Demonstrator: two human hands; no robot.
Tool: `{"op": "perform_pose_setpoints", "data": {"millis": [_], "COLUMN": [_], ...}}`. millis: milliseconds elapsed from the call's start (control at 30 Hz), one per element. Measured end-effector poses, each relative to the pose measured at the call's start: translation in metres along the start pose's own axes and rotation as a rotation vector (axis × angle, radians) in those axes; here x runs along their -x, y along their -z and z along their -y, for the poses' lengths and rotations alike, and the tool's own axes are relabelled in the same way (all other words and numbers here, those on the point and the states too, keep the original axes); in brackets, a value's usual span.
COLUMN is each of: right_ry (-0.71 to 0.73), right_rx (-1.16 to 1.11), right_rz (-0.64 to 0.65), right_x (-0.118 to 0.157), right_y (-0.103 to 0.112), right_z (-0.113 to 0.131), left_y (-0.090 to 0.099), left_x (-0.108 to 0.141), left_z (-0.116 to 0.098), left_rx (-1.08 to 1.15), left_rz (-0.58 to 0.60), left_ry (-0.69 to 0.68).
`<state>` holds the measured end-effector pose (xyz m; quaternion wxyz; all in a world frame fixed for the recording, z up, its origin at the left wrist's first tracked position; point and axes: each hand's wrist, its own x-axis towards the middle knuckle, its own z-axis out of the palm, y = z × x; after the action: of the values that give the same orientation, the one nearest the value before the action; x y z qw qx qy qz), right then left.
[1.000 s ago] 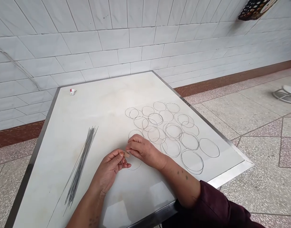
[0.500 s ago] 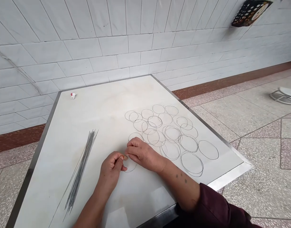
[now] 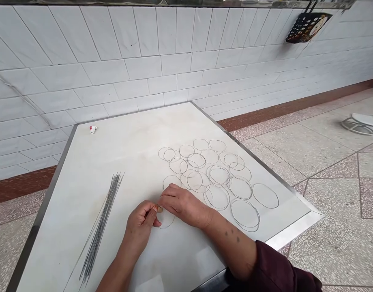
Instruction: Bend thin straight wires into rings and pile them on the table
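Observation:
Both hands meet over the front middle of the white table [image 3: 119, 146]. My left hand [image 3: 141, 221] pinches a thin wire ring [image 3: 167, 227] between thumb and forefinger. Pressed against the same spot, my right hand [image 3: 183, 204] has its fingers closed on the ring where the wire ends seem to meet; its fingertips are partly hidden. To the right, several wire rings [image 3: 240, 187] lie flat, many overlapping. A bundle of straight wires [image 3: 101, 229] rests left of my left hand, with one or two strands slightly apart.
A small red and white object [image 3: 93, 129] sits at the table's far left corner. The tiled wall [image 3: 138, 81] borders the table's back edge. A round stool [image 3: 361, 123] stands on the floor at right, and a black patterned basket [image 3: 306, 27] hangs on the wall.
The view has tilted up slightly, so the table sits lower in the picture. My right hand has turned a little over the ring, its fingers more folded; the left keeps its pinch.

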<state>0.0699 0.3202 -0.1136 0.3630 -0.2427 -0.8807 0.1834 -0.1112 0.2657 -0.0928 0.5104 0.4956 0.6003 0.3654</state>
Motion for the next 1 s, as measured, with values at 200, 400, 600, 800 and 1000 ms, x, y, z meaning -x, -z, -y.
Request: {"op": "perform_pose_setpoints", "data": {"millis": [200, 400, 600, 800, 1000], "right_ry": [-0.060, -0.145, -0.282, -0.548, -0.760], "right_rx": [0.020, -0.017, -0.069, -0.019, 0.118], "right_rz": [-0.093, -0.096, -0.133, -0.145, -0.073], "right_x": [0.000, 0.000, 0.000, -0.017, -0.065], "right_y": [-0.001, -0.003, -0.009, 0.005, 0.028], "right_z": [-0.001, -0.001, 0.000, 0.008, -0.019], "left_y": [0.002, -0.003, -0.005, 0.004, 0.008], "left_x": [-0.001, -0.003, -0.003, -0.008, -0.008], "left_z": [-0.001, 0.002, 0.002, 0.002, 0.003], "left_rx": [0.301, 0.459, 0.509, 0.610, 0.618], "left_rz": [0.059, 0.034, 0.017, -0.107, -0.155], "left_ry": [0.081, 0.096, 0.095, 0.073, 0.083]}}
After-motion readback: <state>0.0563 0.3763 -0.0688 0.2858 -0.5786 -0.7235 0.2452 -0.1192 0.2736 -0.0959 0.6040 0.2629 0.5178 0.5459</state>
